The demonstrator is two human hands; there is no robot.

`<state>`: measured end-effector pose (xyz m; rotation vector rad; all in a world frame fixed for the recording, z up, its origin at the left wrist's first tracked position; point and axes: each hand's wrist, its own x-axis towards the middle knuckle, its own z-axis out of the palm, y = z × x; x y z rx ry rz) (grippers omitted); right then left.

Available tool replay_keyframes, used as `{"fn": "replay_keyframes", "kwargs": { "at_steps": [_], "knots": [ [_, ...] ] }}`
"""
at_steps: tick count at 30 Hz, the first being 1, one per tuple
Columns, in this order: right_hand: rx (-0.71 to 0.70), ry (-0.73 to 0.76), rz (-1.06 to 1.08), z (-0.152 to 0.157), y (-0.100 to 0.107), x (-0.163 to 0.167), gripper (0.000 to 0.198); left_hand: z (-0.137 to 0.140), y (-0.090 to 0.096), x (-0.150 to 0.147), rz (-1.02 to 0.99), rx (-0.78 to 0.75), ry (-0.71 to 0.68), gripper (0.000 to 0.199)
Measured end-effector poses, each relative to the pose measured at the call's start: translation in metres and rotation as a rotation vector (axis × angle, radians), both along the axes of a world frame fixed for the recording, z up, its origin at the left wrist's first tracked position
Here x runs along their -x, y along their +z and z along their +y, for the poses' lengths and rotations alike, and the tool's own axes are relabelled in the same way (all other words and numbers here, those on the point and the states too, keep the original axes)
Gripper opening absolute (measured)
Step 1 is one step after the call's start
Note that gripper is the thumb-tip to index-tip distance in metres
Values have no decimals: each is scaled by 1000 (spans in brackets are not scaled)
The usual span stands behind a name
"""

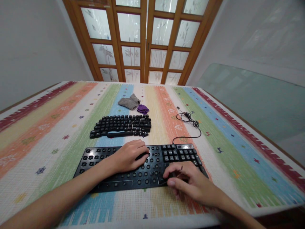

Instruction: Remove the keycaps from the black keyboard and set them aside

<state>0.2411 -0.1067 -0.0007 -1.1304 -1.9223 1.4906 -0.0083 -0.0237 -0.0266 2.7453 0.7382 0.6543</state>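
A black keyboard [124, 183] lies on the tablecloth in front of me, its left and middle parts stripped of keycaps, showing bare switch posts. The number pad on its right still carries keycaps. My left hand [133, 154] rests on the middle of the keyboard, fingers bent and thumb close to the forefinger, with something dark between them that I cannot make out. Over the lower right part, by the arrow-key area, is my right hand [187, 179], its thumb and forefinger tips close together. Whatever may be between them is hidden. Behind the keyboard lie loose black keycaps [121, 124] in rows.
A grey cloth [129, 102] and a purple cloth-like item [143, 109] lie behind the keycaps. The keyboard's coiled cable [189, 119] lies at back right. A striped tablecloth [228, 159] covers the table. Beyond stand wood-framed glass doors [144, 41].
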Motion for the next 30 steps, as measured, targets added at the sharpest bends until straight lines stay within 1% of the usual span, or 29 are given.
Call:
{"fn": "replay_keyframes", "kwargs": {
  "at_steps": [2, 3, 5, 7, 9, 11, 13, 15, 16, 18, 20, 22, 27, 30],
  "knots": [
    [-314, 41, -152, -7, 3, 8, 21, 0, -1, 0, 2, -4, 0, 15],
    [-439, 37, -178, -11, 4, 12, 20, 0, -1, 0, 2, -6, 0, 15],
    [-577, 37, -204, -14, 5, 19, 22, 0, -2, 1, 3, -9, -1, 15],
    [-622, 39, -230, -13, 4, 23, 25, 0, -3, 1, 3, -13, -1, 16],
    [-588, 20, -264, -6, 4, 23, 26, 0, -3, 1, 3, -16, -3, 15],
    [-500, -38, -276, 5, 4, 22, 27, 0, -3, 1, 2, -19, -4, 15],
    [-348, -71, -267, 16, 3, 20, 33, 0, -2, 0, 2, -21, -2, 15],
    [-194, -115, -212, 24, 1, 19, 37, 0, -2, 0, 2, -23, -3, 15],
    [-133, -130, -184, 28, -1, 19, 37, 0, -2, 0, 2, -24, -3, 15],
    [-60, -142, -142, 32, -3, 19, 37, -1, -2, 0, 1, -27, -4, 15],
    [-40, -142, -116, 34, -3, 19, 37, -1, -2, 0, 1, -29, -2, 16],
    [-52, -148, -100, 36, 0, 18, 38, -1, -1, 0, 3, -29, -2, 16],
    [-137, -172, -28, 45, 12, 13, 37, -1, -1, 0, 3, -13, -8, 15],
    [-179, -202, 45, 51, 11, 12, 38, 0, -1, 0, 15, -5, -8, 16]
  ]
}}
